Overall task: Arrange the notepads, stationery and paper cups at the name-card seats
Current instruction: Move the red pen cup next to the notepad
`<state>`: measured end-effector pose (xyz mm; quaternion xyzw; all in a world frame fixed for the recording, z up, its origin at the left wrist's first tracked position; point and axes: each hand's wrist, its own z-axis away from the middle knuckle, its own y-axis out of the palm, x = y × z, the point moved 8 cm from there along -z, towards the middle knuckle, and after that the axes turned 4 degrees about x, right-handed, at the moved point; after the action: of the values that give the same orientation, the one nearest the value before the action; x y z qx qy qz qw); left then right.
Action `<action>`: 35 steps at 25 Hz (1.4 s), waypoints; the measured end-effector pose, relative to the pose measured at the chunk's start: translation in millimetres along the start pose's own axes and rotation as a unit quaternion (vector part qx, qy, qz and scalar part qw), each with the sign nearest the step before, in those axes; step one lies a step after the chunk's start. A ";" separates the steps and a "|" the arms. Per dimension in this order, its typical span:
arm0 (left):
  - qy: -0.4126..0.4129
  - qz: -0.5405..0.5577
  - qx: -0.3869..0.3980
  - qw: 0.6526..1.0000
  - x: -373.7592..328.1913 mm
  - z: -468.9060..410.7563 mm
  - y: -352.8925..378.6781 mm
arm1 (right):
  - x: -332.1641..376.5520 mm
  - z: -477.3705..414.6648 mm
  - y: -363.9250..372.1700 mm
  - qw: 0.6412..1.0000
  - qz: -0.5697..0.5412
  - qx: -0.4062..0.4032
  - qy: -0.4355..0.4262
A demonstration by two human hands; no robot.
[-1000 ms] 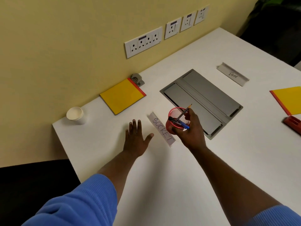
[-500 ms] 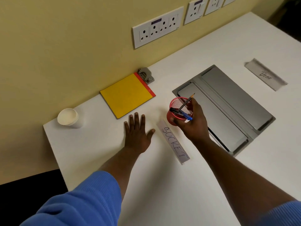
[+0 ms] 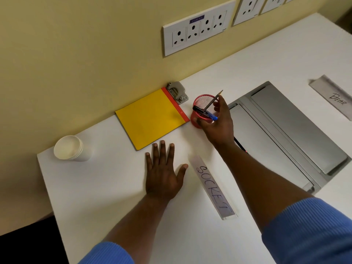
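right hand (image 3: 217,128) grips the red mesh pen cup (image 3: 200,103), which holds a pencil (image 3: 213,100) and a blue pen (image 3: 211,116), just right of the yellow notepad (image 3: 150,119). left hand (image 3: 163,178) lies flat, fingers straight, on the white table (image 3: 106,187) beside the "socket" name card (image 3: 212,187). paper cup stack (image 3: 69,148) stands upright farther left, near the wall (image 3: 76,54).

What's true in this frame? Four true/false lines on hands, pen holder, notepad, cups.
1. The right hand grips the red mesh pen holder. True.
2. The left hand holds the paper cups. False: it lies flat on the table; the cups stand apart, to its left.
3. The yellow notepad lies left of the pen holder. True.
4. The name card by the left hand reads BEAR. False: it reads SOCKET.
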<state>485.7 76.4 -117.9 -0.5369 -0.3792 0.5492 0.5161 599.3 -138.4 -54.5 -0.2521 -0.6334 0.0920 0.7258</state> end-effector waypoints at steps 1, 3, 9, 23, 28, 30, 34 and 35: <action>0.000 0.001 -0.003 1.000 0.3 -0.3 1.4 | 0.7 -4.4 3.3 1.000 0.002 -0.001 -0.002; -0.003 -0.001 -0.007 1.000 1.5 -1.7 4.0 | 4.4 -14.0 9.6 1.000 0.001 -0.005 -0.009; -0.003 0.005 -0.008 1.000 2.9 -3.5 8.4 | 8.8 -35.6 27.8 0.999 -0.029 0.013 -0.009; -0.001 -0.016 0.021 1.000 1.6 -0.5 5.7 | -27.7 61.0 -18.1 0.996 0.089 0.009 -0.009; 0.001 0.062 0.091 0.994 6.1 2.0 -1.7 | -19.8 140.4 -62.9 0.993 0.115 0.009 -0.013; -0.017 0.087 0.089 0.992 13.6 18.2 -11.0 | -17.9 173.4 -76.5 0.991 0.132 0.009 -0.018; 0.055 0.037 0.009 0.998 -10.9 100.2 -39.0 | -22.3 252.1 -98.5 0.989 0.147 0.024 -0.023; 0.082 0.035 -0.003 0.996 -21.9 123.8 -42.7 | -24.2 272.4 -104.5 0.989 0.148 0.020 -0.020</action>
<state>368.7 79.8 -55.3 -0.5950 -0.3181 0.5195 0.5243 312.4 -171.0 -6.1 -0.3266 -0.6019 0.2160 0.6960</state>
